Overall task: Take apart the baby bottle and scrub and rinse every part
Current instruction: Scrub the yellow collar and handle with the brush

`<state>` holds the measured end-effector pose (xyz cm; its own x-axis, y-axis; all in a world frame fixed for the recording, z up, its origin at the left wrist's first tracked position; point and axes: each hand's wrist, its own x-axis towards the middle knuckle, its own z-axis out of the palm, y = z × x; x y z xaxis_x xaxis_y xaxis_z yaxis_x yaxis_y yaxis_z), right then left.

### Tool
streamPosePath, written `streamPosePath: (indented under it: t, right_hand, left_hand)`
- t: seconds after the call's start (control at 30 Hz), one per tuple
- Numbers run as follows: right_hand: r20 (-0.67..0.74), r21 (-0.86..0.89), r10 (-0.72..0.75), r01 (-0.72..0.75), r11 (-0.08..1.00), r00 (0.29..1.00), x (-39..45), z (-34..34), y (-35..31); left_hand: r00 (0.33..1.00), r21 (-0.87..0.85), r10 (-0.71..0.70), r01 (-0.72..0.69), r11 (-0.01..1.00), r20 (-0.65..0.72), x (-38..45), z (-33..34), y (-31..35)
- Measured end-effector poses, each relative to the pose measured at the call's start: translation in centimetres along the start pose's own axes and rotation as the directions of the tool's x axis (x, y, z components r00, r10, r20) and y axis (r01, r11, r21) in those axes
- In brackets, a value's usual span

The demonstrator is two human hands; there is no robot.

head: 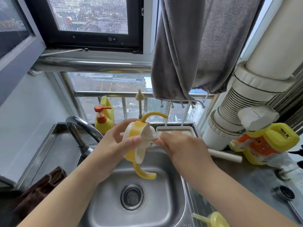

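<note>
The right hand [182, 145] pinches the tip of the pale silicone nipple [148, 134] between thumb and fingertips. The left hand [114, 143] curls its fingers and thumb round the yellow collar ring [133, 130], which the nipple sits in. The ring's 2 curved yellow handles [145, 173] stick out above and below. All this is held over the steel sink [164, 202], above its drain strainer [132, 196]. A faucet [78, 128] arches at left, a yellow pump bottle [104, 118] stands behind, and a gray towel [188, 46] hangs above.
</note>
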<state>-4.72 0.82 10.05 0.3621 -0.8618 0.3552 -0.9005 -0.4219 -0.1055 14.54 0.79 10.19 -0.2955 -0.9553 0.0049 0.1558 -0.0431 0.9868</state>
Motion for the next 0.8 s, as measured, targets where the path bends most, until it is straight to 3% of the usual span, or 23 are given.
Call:
streamPosePath:
  t: [0.07, 0.13, 0.23, 0.33, 0.4, 0.43, 0.47, 0.53, 0.6, 0.67, 0.73, 0.8]
  right_hand:
    - [0.280, 0.197, 0.065, -0.124, 0.972, 0.958, -0.2, 0.3, -0.2]
    - [0.451, 0.375, 0.020, -0.209, 0.903, 0.893, -0.3, 0.1, -0.1]
    - [0.570, 0.566, -0.055, -0.343, 0.749, 0.820, -0.3, -1.0, -0.3]
    - [0.649, 0.712, -0.128, -0.539, 0.449, 0.750, -0.4, -1.4, -0.6]
    - [0.681, 0.725, -0.175, -0.623, 0.293, 0.711, -0.5, -1.5, -0.7]
    - [0.692, 0.718, -0.190, -0.636, 0.282, 0.697, -0.6, -1.5, -0.7]
    - [0.704, 0.703, -0.191, -0.632, 0.325, 0.684, -0.7, -1.6, -0.7]
    - [0.710, 0.635, -0.131, -0.550, 0.542, 0.691, -0.7, -1.6, -0.7]
    - [0.631, 0.517, -0.043, -0.379, 0.768, 0.774, -0.6, -1.6, -0.9]
    - [0.450, 0.319, 0.001, -0.162, 0.934, 0.893, -0.7, -1.1, -1.0]
    - [0.231, 0.079, 0.015, -0.034, 0.996, 0.973, -0.8, -0.3, -1.2]
    - [0.124, 0.059, 0.062, -0.070, 0.996, 0.990, -0.7, 0.0, -2.1]
  left_hand:
    - [0.998, -0.022, 0.054, -0.055, 0.998, -0.014, 0.0, 0.0, -0.2]
    - [0.994, 0.016, 0.106, -0.106, 0.994, -0.001, 0.0, -0.1, -0.4]
    - [0.984, 0.164, 0.178, -0.178, 0.970, 0.012, -0.1, -0.3, -0.6]
    - [0.976, 0.297, 0.216, -0.212, 0.931, 0.021, -0.3, -0.6, -0.7]
    - [0.987, 0.278, 0.154, -0.162, 0.947, 0.049, -0.5, -0.8, -0.8]
    - [0.991, 0.268, 0.111, -0.126, 0.955, 0.074, -0.6, -0.9, -0.8]
    - [0.992, 0.268, 0.074, -0.099, 0.958, 0.102, -0.6, -1.0, -0.8]
    - [0.990, 0.267, 0.054, -0.087, 0.960, 0.129, -0.7, -1.2, -0.8]
    - [0.993, 0.231, 0.064, -0.086, 0.969, 0.103, -0.9, -1.0, -0.6]
    - [0.995, 0.166, 0.064, -0.076, 0.983, 0.073, -1.0, -0.8, -0.4]
    - [0.996, 0.123, 0.066, -0.073, 0.990, 0.061, -0.9, -0.8, 0.0]
    - [0.994, 0.182, 0.086, -0.097, 0.979, 0.067, -0.8, -1.0, 0.4]
